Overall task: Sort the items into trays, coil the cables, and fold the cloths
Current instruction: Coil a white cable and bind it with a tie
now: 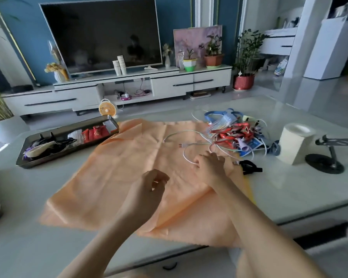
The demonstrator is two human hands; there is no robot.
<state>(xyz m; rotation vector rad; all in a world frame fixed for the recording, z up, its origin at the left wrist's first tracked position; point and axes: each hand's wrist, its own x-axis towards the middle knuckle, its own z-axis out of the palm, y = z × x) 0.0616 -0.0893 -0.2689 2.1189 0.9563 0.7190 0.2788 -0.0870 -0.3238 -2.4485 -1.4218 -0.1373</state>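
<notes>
While the white cable (177, 133) sprawls across the orange cloth (129, 167), trailing from the unsorted pile (235, 133), my right hand (210, 165) curls its fingers onto the near loop, presumably to coil it. My left hand (152, 184) hovers loosely curled and empty.

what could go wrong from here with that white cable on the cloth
1. The white cable that the right hand holds runs into the pile of packets and lanyards; a pull may snag it or drag items along.
2. It lies on the orange cloth, so pulling could bunch the cloth, and folding now would trap it.
</notes>
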